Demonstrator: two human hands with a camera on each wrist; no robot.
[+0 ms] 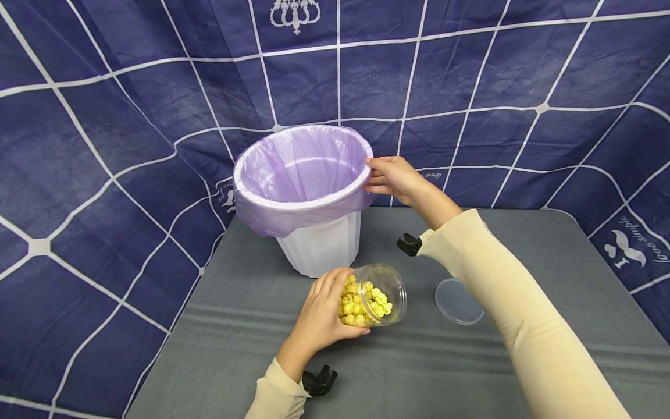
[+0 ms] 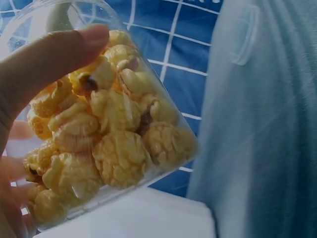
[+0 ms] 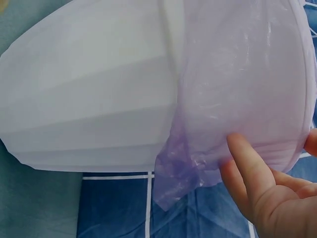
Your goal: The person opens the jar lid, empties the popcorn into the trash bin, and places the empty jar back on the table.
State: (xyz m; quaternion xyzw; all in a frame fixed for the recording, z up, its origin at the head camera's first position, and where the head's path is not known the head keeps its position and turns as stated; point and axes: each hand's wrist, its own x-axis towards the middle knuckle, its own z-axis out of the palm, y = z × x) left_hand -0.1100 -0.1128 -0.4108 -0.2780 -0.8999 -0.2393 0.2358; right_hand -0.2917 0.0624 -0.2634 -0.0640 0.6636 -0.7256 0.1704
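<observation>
My left hand (image 1: 325,311) grips a clear plastic jar (image 1: 392,282) of yellow popcorn (image 1: 353,308), tipped on its side with its mouth toward the right. In the left wrist view the thumb lies across the jar wall, and the popcorn (image 2: 119,153) presses against the clear side. Behind the jar stands a white trash can (image 1: 324,247) lined with a purple bag (image 1: 303,163) folded over its rim. My right hand (image 1: 395,177) holds the can's right rim. Its fingers (image 3: 252,168) lie along the bag-covered outside in the right wrist view.
A round clear lid (image 1: 459,301) lies flat on the grey tabletop (image 1: 398,372), right of the jar. Dark blue cloth (image 1: 471,70) with white lines hangs behind and along both sides. Each wrist carries a small black camera (image 1: 319,381).
</observation>
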